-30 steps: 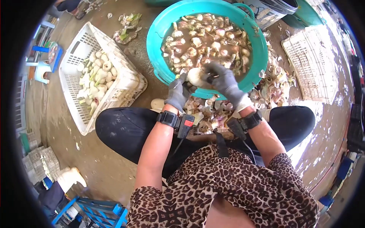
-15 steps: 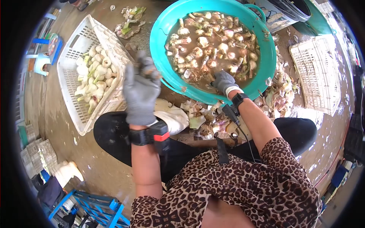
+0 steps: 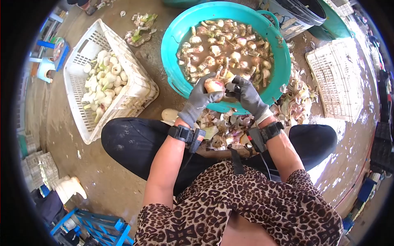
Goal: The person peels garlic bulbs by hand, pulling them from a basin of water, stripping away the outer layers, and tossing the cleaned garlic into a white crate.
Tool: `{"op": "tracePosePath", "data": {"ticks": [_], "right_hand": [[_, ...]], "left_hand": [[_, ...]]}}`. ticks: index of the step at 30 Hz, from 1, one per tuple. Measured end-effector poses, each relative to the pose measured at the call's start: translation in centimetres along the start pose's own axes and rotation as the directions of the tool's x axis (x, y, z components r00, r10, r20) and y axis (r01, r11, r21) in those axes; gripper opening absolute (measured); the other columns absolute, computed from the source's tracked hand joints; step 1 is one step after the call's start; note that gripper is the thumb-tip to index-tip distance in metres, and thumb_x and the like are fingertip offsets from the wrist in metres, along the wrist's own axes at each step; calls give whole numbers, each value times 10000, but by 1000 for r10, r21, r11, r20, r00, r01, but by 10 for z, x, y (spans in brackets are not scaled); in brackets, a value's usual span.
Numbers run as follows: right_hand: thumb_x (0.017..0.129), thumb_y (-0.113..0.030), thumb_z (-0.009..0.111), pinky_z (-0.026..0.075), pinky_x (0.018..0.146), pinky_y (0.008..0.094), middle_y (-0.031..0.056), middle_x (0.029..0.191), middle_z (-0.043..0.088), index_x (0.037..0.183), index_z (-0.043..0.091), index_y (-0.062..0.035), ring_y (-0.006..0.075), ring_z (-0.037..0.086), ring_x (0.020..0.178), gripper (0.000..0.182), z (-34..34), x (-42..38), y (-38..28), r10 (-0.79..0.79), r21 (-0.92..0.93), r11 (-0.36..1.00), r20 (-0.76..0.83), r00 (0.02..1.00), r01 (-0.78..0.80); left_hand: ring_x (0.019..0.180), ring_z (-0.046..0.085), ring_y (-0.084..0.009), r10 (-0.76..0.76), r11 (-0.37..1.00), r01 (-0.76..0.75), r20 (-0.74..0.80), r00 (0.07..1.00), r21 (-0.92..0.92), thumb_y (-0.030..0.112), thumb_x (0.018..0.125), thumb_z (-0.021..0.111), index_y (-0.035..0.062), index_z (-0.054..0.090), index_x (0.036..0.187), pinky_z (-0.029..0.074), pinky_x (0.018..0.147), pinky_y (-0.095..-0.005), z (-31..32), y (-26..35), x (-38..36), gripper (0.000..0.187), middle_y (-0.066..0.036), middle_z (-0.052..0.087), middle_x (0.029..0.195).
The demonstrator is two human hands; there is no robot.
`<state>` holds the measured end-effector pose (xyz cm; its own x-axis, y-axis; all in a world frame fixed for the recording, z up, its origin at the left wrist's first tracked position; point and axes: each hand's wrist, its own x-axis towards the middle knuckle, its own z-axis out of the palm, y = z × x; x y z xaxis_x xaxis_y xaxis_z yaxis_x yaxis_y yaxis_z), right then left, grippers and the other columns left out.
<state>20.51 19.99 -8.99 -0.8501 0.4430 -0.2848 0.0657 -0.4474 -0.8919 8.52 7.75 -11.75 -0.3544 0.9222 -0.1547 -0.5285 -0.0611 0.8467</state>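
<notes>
My left hand (image 3: 198, 101), in a grey glove, is closed round a garlic bulb (image 3: 214, 86) with reddish, dirty skin, just above the near rim of a turquoise tub (image 3: 167, 53). Opposite it, my right hand (image 3: 250, 98), gloved too, has its fingers curled against the bulb's stem side; the exact pinch is partly hidden. Brown water (image 3: 201, 59) fills the tub, with many unpeeled garlic bulbs (image 3: 215, 50) floating in it. To the left, a white plastic crate (image 3: 78, 119) stands tilted and holds pale, peeled garlic bulbs (image 3: 107, 78).
Peeled skins (image 3: 221, 133) lie heaped between my legs and the tub, with another pile (image 3: 301, 102) along its right side. A white crate (image 3: 334, 80) lies at the right, and a bucket (image 3: 287, 18) stands behind. Leafy scraps (image 3: 141, 30) lie beyond the left crate.
My left hand has swung right from beside the crate to above the tub's rim and now holds a garlic bulb. My right hand has risen from the water to meet it.
</notes>
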Motion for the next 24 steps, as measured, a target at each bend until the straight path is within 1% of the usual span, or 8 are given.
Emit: {"op": "tracePosePath", "data": {"ticks": [4, 6, 8, 10, 17, 20, 22, 24], "right_hand": [[762, -262, 627, 331, 430, 204, -30, 599, 475, 754, 514, -33, 45, 420, 486, 256, 20, -7, -12, 123, -92, 987, -106, 987, -133], [772, -246, 619, 320, 410, 195, -21, 598, 475, 738, 505, -25, 51, 417, 470, 252, 30, -8, -12, 118, -181, 969, -253, 960, -167], [777, -223, 615, 320, 402, 199, -15, 589, 476, 738, 509, -20, 53, 409, 455, 232, 31, -7, -10, 111, -116, 983, -256, 960, -145], [790, -203, 598, 331, 396, 204, -4, 586, 484, 737, 512, -22, 56, 408, 448, 207, 30, -8, -10, 98, -60, 992, -225, 969, -114], [816, -147, 551, 366, 408, 207, 11, 603, 505, 779, 508, -11, 63, 441, 466, 147, 26, -10, -18, 124, -258, 950, -199, 972, -175], [817, -133, 546, 375, 405, 208, 12, 601, 503, 791, 498, -8, 72, 452, 458, 136, 23, -10, -13, 122, -146, 978, -164, 979, -146], [800, -87, 561, 382, 406, 210, 19, 617, 516, 844, 503, 15, 70, 463, 465, 126, 22, -12, -13, 128, -37, 990, -145, 981, -135], [790, -60, 565, 381, 405, 209, 20, 629, 524, 906, 503, 27, 66, 465, 473, 157, 25, -11, -13, 100, -130, 984, -175, 980, -123]], "left_hand": [[914, 483, -139, 204, 929, -162, -96, 974, 334, 40, 613, 733, 49, 374, 1165, 452, 761, -250, 9, 3, -6, 659, -62, 461, 1046], [927, 473, -137, 356, 763, -260, -48, 933, 592, 22, 609, 729, 57, 375, 1167, 455, 753, -241, 15, 6, -9, 662, -52, 447, 1066], [942, 463, -132, 299, 779, -191, -86, 950, 598, 22, 607, 731, 62, 375, 1167, 453, 750, -223, 9, 1, -7, 665, -44, 440, 1066], [951, 459, -129, 198, 950, -170, -83, 977, 263, 16, 607, 731, 60, 375, 1168, 430, 795, -225, 6, 0, -6, 666, -47, 442, 1066], [915, 482, -118, 254, 914, -222, -51, 966, 340, 19, 641, 708, 33, 385, 1160, 458, 760, -261, 12, 4, -8, 611, -53, 464, 1046], [890, 514, -133, 105, 977, -80, -122, 987, 197, 176, 727, 661, 35, 403, 1149, 478, 718, -285, 6, 4, -10, 514, -62, 501, 1021], [831, 541, -106, -21, 998, 16, -88, 996, -60, 267, 781, 601, 29, 450, 1076, 484, 713, -256, -1, 5, -5, 408, -33, 546, 906], [833, 562, -124, -89, 982, 71, -96, 991, -177, 393, 801, 529, 34, 459, 1078, 510, 648, -285, 11, 15, -14, 459, -45, 574, 865]]}}
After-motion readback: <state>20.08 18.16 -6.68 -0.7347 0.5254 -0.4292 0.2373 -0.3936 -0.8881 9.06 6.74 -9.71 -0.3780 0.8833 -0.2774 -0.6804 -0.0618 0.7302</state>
